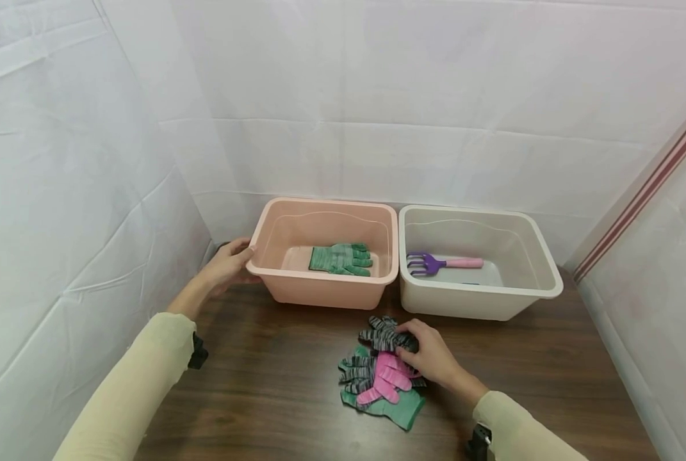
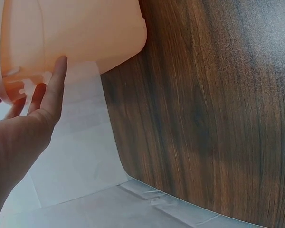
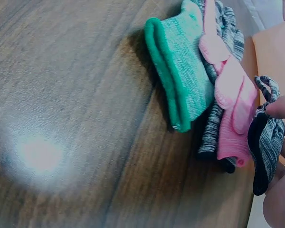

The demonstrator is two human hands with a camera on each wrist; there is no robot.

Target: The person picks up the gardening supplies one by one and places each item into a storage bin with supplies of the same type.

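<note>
Striped glove (image 1: pixel 382 337) pinched in your right grip (image 1: pixel 429 352), nearer hand; glove reaches left from it, just in front of pink bin (image 1: pixel 325 291), toward right corner. Your left grip (image 1: pixel 227 264) holds bin's left rim.

My left sleeve (image 1: pixel 129 378) and right sleeve (image 1: pixel 521 426) are plain pale yellow, stopping short of my bare left hand (image 1: pixel 225 264) and right hand (image 1: pixel 429 352). Small, blocky and black, a left wrist device (image 1: pixel 197 353) and right wrist device (image 1: pixel 480 440) sit by their ends.
</note>
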